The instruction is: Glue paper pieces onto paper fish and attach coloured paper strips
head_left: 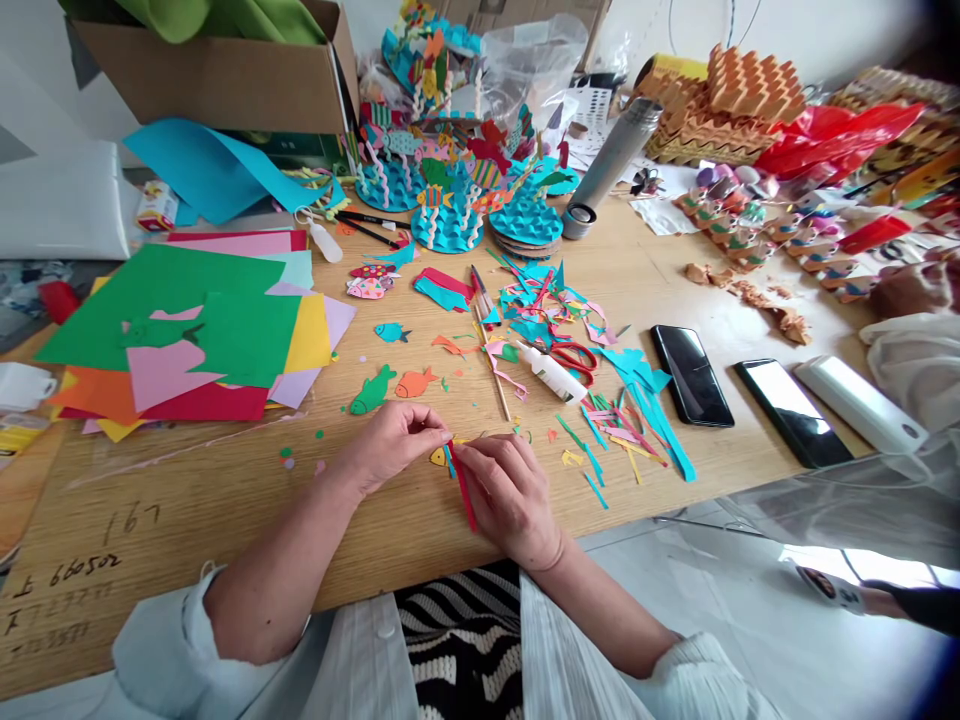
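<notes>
Red strip pinched between both hands, close to the table's near edge

We are working at a wood-grained table that is crowded along its far side, with pale floor showing below at the right. A cardboard box stands at the back left, blue bases bearing paper fish rise at the back middle, and egg cartons are stacked at the back right. A layered pile of coloured paper covers the left part of the surface, and handwritten figures mark the wood at lower left.

Our left hand has thumb and forefinger closed on the strip's upper end; our right hand grips it just below, so the two nearly touch. The strip slants down toward us, beside a small yellow fish partly hidden by the fingers.

The table's near edge passes under both forearms, a little way below the hands. Bare wood stretches leftward, between the paper pile and our left forearm. On the right we have less room: cut scraps lie near the right hand, with a glue bottle and red scissors beyond. Farther right, a phone reaches the near edge.
</notes>
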Tool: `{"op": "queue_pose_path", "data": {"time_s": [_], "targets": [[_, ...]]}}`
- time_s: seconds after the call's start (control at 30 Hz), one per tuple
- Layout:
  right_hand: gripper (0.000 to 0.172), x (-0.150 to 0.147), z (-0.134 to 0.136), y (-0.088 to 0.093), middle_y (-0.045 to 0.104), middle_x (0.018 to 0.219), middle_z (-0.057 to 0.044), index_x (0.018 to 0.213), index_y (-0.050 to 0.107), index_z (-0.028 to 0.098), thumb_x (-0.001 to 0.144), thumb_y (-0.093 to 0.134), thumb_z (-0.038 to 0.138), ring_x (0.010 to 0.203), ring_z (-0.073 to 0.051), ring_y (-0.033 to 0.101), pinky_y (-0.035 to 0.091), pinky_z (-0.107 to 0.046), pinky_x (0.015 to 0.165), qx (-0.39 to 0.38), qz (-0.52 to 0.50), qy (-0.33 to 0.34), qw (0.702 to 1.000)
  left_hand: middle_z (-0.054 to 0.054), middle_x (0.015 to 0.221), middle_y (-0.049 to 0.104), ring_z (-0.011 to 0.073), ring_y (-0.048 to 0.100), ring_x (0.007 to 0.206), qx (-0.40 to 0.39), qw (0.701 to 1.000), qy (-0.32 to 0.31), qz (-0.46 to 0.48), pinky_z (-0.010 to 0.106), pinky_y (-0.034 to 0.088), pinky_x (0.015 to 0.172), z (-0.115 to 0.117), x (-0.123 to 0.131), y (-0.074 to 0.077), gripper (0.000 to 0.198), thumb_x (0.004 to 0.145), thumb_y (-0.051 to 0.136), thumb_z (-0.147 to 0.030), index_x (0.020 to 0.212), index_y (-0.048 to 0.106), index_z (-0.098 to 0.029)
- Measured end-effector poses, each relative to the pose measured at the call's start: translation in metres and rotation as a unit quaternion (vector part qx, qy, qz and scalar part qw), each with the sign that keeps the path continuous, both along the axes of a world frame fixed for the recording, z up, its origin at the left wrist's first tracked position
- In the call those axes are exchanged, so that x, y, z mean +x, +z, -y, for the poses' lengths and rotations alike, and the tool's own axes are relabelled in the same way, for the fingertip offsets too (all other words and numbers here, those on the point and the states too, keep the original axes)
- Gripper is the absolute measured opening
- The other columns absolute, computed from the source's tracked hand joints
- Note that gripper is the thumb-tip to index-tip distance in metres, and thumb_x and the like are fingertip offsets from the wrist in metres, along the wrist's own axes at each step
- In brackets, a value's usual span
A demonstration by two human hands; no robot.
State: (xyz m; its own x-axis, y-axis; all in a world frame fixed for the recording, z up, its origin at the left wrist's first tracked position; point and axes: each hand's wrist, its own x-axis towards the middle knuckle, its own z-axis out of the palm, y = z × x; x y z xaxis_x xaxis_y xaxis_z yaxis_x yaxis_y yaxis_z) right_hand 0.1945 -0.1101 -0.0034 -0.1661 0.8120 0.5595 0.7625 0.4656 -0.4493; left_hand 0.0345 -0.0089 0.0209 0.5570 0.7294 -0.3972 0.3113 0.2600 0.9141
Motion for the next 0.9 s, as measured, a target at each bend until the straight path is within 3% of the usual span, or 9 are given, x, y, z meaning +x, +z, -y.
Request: {"op": "queue_pose_path", "data": {"time_s": [0.17,0.47,0.9], "targets": [[0.034,0.002,-0.001,0.001,0.069,0.091,-0.008,0.119,0.063,0.022,0.09,0.054,0.008,0.082,-0.02,0.06,0.051,-0.036,0.072,-0.001,0.003,0.01,1.0,-0.004,0.051,0.051,0.0083,0.037,0.048,0.017,1.0,-0.008,-0.016,0.023,0.027,0.046,0.001,0.0,-0.001,0.024,0.071,0.066,-0.04,0.065,0.064,-0.017],[0.03,0.005,0.0,-0.01,0.071,0.094,-0.009,0.114,0.065,0.021,0.091,0.051,0.006,0.084,-0.021,0.061,0.052,-0.037,0.074,-0.019,0.016,0.009,1.0,0.003,0.072,0.071,0.0161,0.058,0.067,0.081,0.996,-0.012,-0.041,0.028,0.043,0.063,-0.002,-0.002,-0.013,0.029,0.077,0.062,-0.042,0.075,0.072,-0.016],[0.025,0.009,0.002,-0.009,0.07,0.096,-0.01,0.111,0.065,0.017,0.091,0.053,0.007,0.087,-0.021,0.059,0.053,-0.036,0.076,-0.029,0.02,0.041,0.999,-0.001,0.064,0.064,0.0137,0.055,0.059,0.168,0.98,-0.012,-0.103,0.025,0.042,0.057,-0.001,0.0,-0.021,0.006,0.074,0.066,-0.022,0.074,0.071,-0.019]]}}
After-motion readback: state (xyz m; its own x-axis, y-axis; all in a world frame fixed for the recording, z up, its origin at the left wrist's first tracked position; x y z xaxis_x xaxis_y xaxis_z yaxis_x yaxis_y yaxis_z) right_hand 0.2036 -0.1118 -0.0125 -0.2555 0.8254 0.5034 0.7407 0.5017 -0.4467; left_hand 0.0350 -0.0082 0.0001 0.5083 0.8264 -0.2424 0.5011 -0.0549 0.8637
